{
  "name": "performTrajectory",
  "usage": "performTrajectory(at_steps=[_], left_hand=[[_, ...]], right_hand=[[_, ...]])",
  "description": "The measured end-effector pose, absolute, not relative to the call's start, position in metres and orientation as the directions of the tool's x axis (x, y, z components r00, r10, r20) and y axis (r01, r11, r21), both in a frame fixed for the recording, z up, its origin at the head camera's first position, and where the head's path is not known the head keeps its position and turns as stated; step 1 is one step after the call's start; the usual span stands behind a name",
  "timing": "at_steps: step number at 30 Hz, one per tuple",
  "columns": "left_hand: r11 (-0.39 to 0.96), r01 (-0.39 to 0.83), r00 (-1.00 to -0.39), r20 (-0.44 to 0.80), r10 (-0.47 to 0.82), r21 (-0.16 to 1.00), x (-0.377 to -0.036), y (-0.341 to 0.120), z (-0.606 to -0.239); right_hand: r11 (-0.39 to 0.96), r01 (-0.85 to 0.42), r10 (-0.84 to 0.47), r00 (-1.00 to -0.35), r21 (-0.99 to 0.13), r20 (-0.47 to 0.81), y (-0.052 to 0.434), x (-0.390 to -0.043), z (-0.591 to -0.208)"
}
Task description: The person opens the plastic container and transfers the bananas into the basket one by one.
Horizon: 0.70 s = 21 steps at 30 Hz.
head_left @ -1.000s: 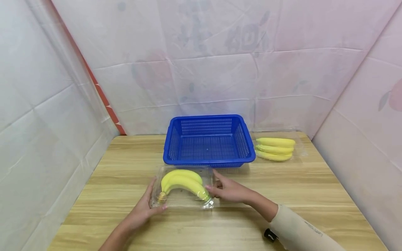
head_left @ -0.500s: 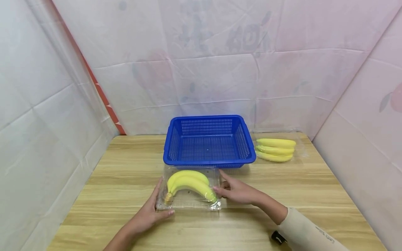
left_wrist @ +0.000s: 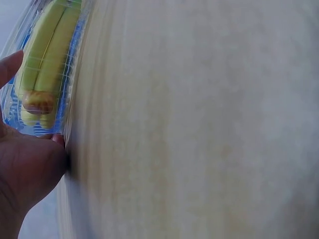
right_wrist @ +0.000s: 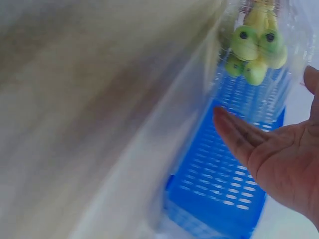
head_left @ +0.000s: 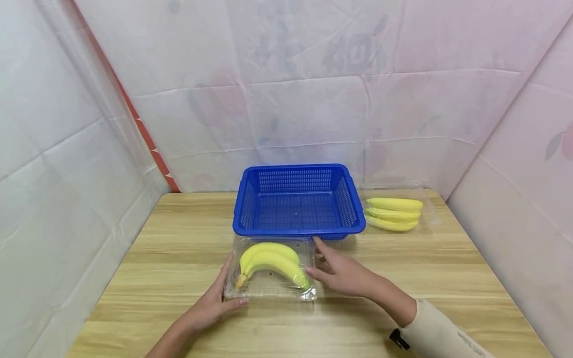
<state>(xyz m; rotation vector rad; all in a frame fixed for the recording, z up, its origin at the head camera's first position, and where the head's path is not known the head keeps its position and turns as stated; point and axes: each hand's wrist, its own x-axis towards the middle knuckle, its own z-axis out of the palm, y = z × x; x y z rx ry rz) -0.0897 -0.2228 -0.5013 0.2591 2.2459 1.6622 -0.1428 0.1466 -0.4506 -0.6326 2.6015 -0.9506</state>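
Note:
A clear plastic clamshell box [head_left: 286, 293] with yellow bananas [head_left: 268, 258] inside lies in front of the blue basket in the head view. My left hand [head_left: 208, 303] holds its left end, fingers along the side and thumb at the front corner. The left wrist view shows this hand [left_wrist: 30, 169] around the box's end, near the banana stem [left_wrist: 37, 102]. At the right end, my right hand [head_left: 349, 273] has its thumb at the box's edge and index finger reaching toward the basket. In the right wrist view that hand [right_wrist: 284, 154] has its fingers extended beside the box.
Behind the box stands a blue plastic basket [head_left: 297, 231] with perforated sides. Another clear pack of bananas [head_left: 394, 214] lies on the wooden table [head_left: 188, 228] right of it. A black object [head_left: 398, 339] shows beside the right sleeve [head_left: 436, 328]. White printed sheets [head_left: 304, 114] enclose the table.
Over the last second the box and both hands have shifted to the right. Since half a second ago the right hand's fingers have straightened and loosened from the box's end.

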Motion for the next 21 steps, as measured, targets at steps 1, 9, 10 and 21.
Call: performTrajectory(at_steps=[1, 9, 10, 21], left_hand=[[0.304, -0.053, -0.928, -0.159, 0.337, 0.951, -0.090, -0.223, -0.501], [0.321, -0.067, -0.930, -0.176, 0.324, 0.945, -0.091, -0.225, -0.501], [0.321, -0.069, -0.930, -0.178, 0.323, 0.944, -0.091, -0.225, -0.502], [0.295, -0.063, -0.918, -0.171, 0.358, 0.953, -0.093, -0.228, -0.505]], right_hand=[[0.699, -0.336, -0.503, -0.858, -0.631, -0.101, 0.147, -0.142, -0.448], [0.719, -0.592, -0.598, -0.794, -0.364, 0.110, 0.140, -0.131, -0.430], [0.712, -0.614, -0.611, -0.781, -0.341, 0.132, 0.138, -0.130, -0.429], [0.567, -0.784, -0.790, -0.604, -0.252, 0.101, 0.113, -0.132, -0.425]])
